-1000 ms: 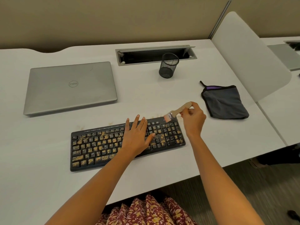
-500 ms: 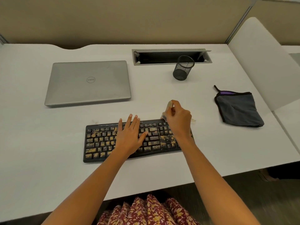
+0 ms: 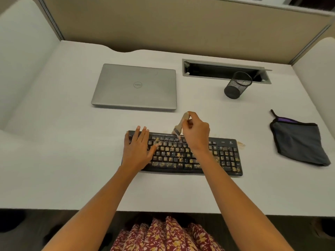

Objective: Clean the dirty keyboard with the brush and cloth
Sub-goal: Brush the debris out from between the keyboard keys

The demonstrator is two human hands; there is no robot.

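**While brush meets keys**

Though its fingers lie flat, grip apart, the left hand rests on the crumb-strewn keyboard at the tabletop's centre. The right hand, grip clamped on the brush handle, sets bristles on the 12 o'clock key row. The grey cloth lies at 3 o'clock, apart.

A white desk carries everything. Near its front edge lies a black keyboard, its keys speckled with yellowish crumbs. A few loose crumbs sit on the desk just beside the keyboard's far right corner. Behind the keyboard lies a closed grey laptop. To the laptop's right, a black mesh cup stands in front of a cable slot. A grey cloth with black edging lies right of the keyboard.
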